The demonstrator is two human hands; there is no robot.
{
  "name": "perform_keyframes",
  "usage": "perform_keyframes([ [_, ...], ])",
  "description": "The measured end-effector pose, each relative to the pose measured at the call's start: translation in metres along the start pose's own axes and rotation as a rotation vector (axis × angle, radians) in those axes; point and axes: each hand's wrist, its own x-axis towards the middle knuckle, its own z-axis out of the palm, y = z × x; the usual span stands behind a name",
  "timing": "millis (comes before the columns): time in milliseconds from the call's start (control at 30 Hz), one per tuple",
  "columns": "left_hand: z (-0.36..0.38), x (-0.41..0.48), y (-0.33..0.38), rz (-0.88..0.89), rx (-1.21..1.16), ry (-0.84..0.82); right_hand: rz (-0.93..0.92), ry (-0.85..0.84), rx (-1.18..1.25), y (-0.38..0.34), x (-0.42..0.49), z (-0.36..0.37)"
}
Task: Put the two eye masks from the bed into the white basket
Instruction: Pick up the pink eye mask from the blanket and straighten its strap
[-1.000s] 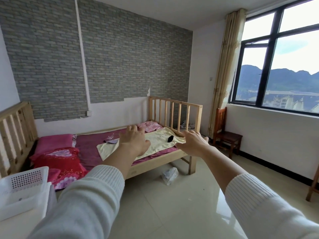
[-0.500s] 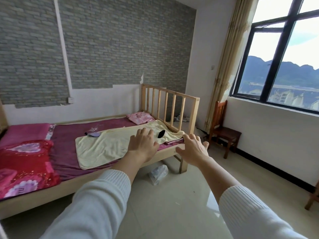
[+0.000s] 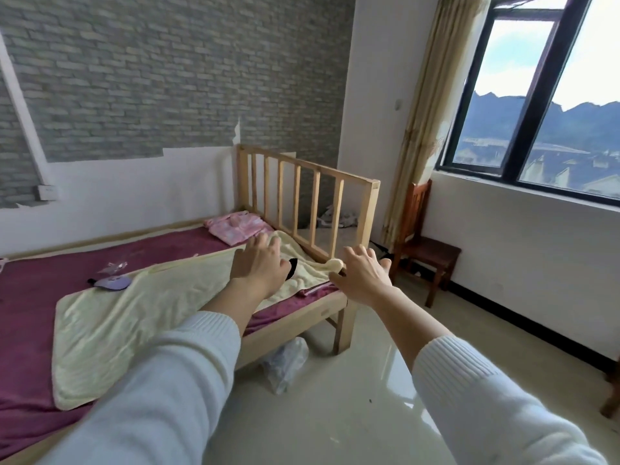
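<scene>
A black eye mask (image 3: 293, 267) lies on the pale yellow blanket (image 3: 141, 317) near the foot of the bed, mostly hidden behind my left hand (image 3: 260, 265). A purple eye mask (image 3: 112, 282) rests on the maroon sheet at the blanket's far edge. My left hand is stretched out over the blanket, fingers apart and holding nothing. To its right, my right hand (image 3: 364, 275) hovers with spread fingers by the bed's foot corner, also holding nothing. The white basket is out of view.
The wooden bed's slatted footboard (image 3: 308, 196) stands just beyond my hands. Folded pink clothing (image 3: 240, 227) lies by it. A clear plastic bag (image 3: 285, 365) sits on the tiled floor under the bed rail. A wooden chair (image 3: 424, 245) stands below the curtain.
The view has swung right and closer to the bed; the white basket and red pillows have left the frame. Both hands have reached nearer the foot end, the left now covering most of the black mask.
</scene>
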Motion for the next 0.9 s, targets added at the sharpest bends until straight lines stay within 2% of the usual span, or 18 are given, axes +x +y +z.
perform_keyframes([
  [167,0.055,0.114,-0.011,0.015,-0.021,0.069,0.052,0.032,0.022,0.033,0.12,0.048],
  [400,0.18,0.272,-0.032,-0.041,-0.008,-0.041,0.084,-0.089,0.041,0.098,0.281,0.16],
  [600,0.271,0.395,-0.055,-0.18,-0.091,-0.155,0.069,-0.241,0.04,0.142,0.42,0.238],
  [900,0.423,0.496,-0.126,-0.37,-0.185,-0.406,0.065,-0.551,0.043,0.142,0.565,0.393],
])
